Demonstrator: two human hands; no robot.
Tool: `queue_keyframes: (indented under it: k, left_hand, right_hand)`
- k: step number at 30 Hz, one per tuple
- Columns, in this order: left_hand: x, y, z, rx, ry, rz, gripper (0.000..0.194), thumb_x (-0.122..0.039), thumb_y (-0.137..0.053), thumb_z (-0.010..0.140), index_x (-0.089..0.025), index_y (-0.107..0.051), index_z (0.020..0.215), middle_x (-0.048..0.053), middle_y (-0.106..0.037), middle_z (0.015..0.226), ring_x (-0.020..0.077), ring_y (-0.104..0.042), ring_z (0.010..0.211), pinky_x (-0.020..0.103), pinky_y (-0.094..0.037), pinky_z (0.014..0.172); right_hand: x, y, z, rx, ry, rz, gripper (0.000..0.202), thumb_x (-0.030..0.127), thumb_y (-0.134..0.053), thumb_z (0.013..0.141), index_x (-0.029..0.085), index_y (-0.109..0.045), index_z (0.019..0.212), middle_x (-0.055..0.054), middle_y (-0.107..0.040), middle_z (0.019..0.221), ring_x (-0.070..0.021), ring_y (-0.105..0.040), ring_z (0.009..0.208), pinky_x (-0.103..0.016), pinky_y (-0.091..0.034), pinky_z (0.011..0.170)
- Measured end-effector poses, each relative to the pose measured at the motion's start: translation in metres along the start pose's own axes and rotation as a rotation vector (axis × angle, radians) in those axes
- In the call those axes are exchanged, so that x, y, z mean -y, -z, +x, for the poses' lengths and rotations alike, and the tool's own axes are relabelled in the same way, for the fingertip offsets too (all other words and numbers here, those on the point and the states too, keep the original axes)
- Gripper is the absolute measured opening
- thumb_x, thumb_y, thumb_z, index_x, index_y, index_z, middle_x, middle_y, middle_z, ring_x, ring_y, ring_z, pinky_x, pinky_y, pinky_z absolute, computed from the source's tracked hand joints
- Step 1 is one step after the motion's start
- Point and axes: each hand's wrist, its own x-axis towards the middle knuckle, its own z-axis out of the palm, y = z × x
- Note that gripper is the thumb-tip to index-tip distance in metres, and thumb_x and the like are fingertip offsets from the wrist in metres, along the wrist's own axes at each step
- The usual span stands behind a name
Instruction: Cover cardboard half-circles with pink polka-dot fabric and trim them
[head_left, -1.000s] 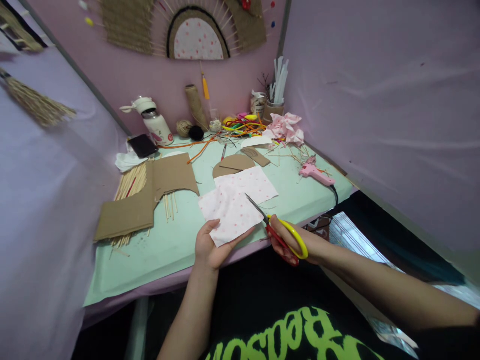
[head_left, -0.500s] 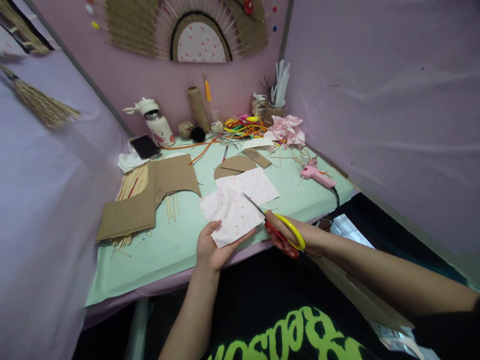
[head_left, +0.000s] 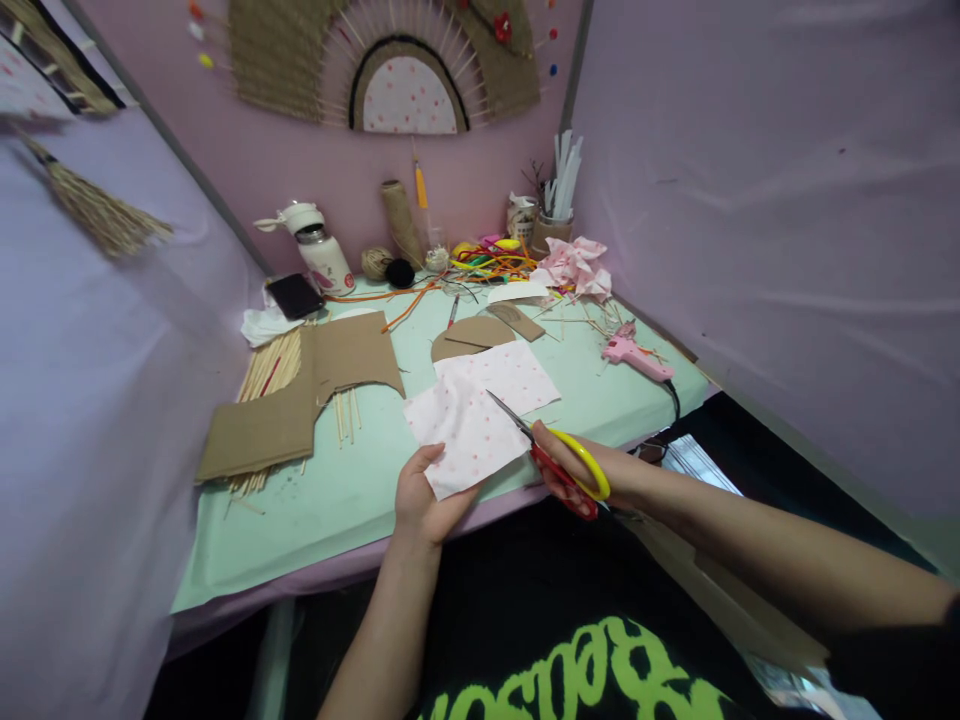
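Our left fingers (head_left: pixel 424 461) pinch spotted cloth (head_left: pixel 469 435); our right fingers (head_left: pixel 559 452) grip scissors (head_left: pixel 511 415) over it, cutting apparently begun but unfinished.

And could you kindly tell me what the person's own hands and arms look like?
The left hand and right hand are bare, with no gloves or wristbands showing. Both forearms are uncovered. A dark sleeve shows on the right arm; the left one is out of view. The black top bears lime-green lettering.
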Motion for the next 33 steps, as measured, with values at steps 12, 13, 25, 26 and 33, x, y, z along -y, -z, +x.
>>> queue_keyframes:
  k: [12, 13, 25, 26, 33]
  left_hand:
    - [0.0006, -0.0001, -0.0015, -0.048, -0.007, 0.010, 0.071, -0.010, -0.049, 0.080, -0.020, -0.036, 0.149, 0.013, -0.062, 0.132, 0.0316, -0.055, 0.126, 0.056, -0.029, 0.115]
    - [0.0004, 0.0004, -0.0012, -0.047, -0.006, 0.010, 0.071, -0.010, -0.049, 0.080, -0.020, -0.036, 0.149, 0.013, -0.062, 0.132, 0.0316, -0.055, 0.126, 0.056, -0.029, 0.115]
    - [-0.0001, 0.0008, -0.0018, -0.018, 0.015, 0.002, 0.072, -0.010, -0.048, 0.080, -0.020, -0.033, 0.150, 0.013, -0.064, 0.129, 0.0311, -0.061, 0.118, 0.057, -0.029, 0.114]
    - [0.0002, 0.0001, -0.0020, -0.017, 0.012, 0.001, 0.072, -0.010, -0.048, 0.080, -0.020, -0.033, 0.150, 0.013, -0.064, 0.129, 0.0313, -0.061, 0.119, 0.057, -0.029, 0.114]
    - [0.0009, -0.0016, -0.0028, -0.045, -0.001, 0.017, 0.073, -0.010, -0.048, 0.080, -0.020, -0.031, 0.150, 0.013, -0.065, 0.128, 0.0310, -0.062, 0.117, 0.058, -0.029, 0.114]
  right_hand:
    - [0.0014, -0.0027, 0.0036, -0.019, 0.015, 0.034, 0.070, 0.088, -0.026, 0.078, 0.022, -0.041, 0.061, 0.005, -0.038, 0.033, -0.0084, -0.038, 0.026, -0.017, -0.028, 0.025]
    - [0.0013, -0.0029, 0.0036, -0.022, 0.014, 0.032, 0.070, 0.088, -0.026, 0.077, 0.022, -0.041, 0.061, 0.005, -0.038, 0.032, -0.0083, -0.038, 0.026, -0.017, -0.028, 0.025]
    - [-0.0014, -0.0045, 0.0051, -0.050, -0.023, 0.018, 0.065, 0.077, -0.031, 0.087, 0.021, -0.041, 0.056, 0.006, -0.036, 0.030, -0.0075, -0.038, 0.024, -0.015, -0.026, 0.024]
    - [-0.0012, -0.0044, 0.0047, -0.053, -0.026, 0.011, 0.064, 0.076, -0.031, 0.087, 0.021, -0.041, 0.056, 0.006, -0.036, 0.030, -0.0074, -0.038, 0.024, -0.015, -0.026, 0.024]
    - [-0.0036, -0.0030, 0.0038, -0.048, 0.009, 0.037, 0.063, 0.078, -0.033, 0.085, 0.021, -0.042, 0.061, 0.007, -0.037, 0.033, -0.0062, -0.033, 0.024, -0.016, -0.025, 0.024]
